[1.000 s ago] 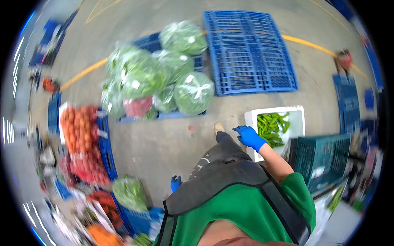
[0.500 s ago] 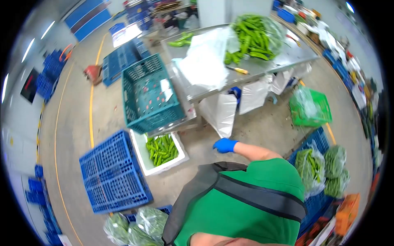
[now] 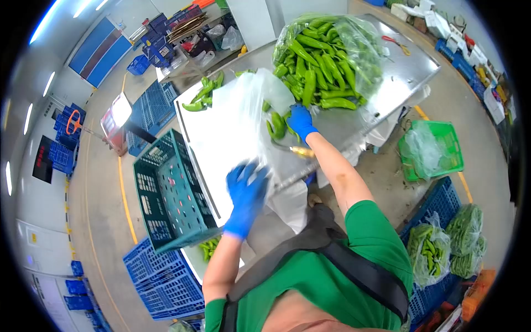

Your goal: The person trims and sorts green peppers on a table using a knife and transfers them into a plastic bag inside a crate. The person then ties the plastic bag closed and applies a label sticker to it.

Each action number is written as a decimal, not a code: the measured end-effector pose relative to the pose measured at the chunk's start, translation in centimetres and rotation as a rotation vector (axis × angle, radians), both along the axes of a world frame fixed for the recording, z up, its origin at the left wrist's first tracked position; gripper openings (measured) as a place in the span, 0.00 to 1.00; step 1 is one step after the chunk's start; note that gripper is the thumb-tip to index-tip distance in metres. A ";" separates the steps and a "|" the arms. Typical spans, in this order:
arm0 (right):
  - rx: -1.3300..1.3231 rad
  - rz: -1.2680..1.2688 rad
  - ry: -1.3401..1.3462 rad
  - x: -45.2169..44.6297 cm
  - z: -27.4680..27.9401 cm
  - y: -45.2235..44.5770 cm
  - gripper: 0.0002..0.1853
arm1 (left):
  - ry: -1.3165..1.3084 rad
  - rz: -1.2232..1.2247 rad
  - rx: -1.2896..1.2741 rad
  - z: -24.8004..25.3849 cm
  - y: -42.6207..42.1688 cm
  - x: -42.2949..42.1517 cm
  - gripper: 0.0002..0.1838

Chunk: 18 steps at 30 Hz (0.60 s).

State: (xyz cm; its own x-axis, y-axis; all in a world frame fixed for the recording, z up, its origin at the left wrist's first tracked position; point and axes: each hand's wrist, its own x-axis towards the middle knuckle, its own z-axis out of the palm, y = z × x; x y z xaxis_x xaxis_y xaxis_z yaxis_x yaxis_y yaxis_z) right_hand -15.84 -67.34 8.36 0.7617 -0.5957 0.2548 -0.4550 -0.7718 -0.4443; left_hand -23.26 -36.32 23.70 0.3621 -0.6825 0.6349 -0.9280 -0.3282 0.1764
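Note:
My right hand [image 3: 301, 122], in a blue glove, is at the near side of a pile of long green peppers [image 3: 318, 66] on a metal table [image 3: 406, 83]. Its fingers are closed on a green pepper [image 3: 288, 123], partly hidden by the hand. Close by lie a few loose peppers [image 3: 276, 126] and a yellow-handled knife [image 3: 302, 151]. My left hand [image 3: 247, 191], gloved in blue and blurred by motion, is over the table's left part with fingers apart, holding nothing. White plastic bags [image 3: 238, 122] lie just beyond it. Clear plastic [image 3: 362, 61] partly wraps the pile.
Left of the table stands a teal crate [image 3: 177, 191], above a white box with peppers [image 3: 209, 249]. Blue pallets [image 3: 163, 282] lie on the floor. A green basket [image 3: 431, 149] is to the right, near bagged vegetables [image 3: 428, 249]. Red-handled scissors [image 3: 397, 45] rest at the table's far side.
The view has moved closer to the table. My left hand has come into view over it. My right hand, formerly low beside the table, has reached up to the peppers.

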 end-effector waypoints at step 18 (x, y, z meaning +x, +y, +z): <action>1.451 0.528 -0.118 0.9 8.0 -6.0 0.42 | 0.371 0.672 0.503 -0.1 -14.7 31.9 0.50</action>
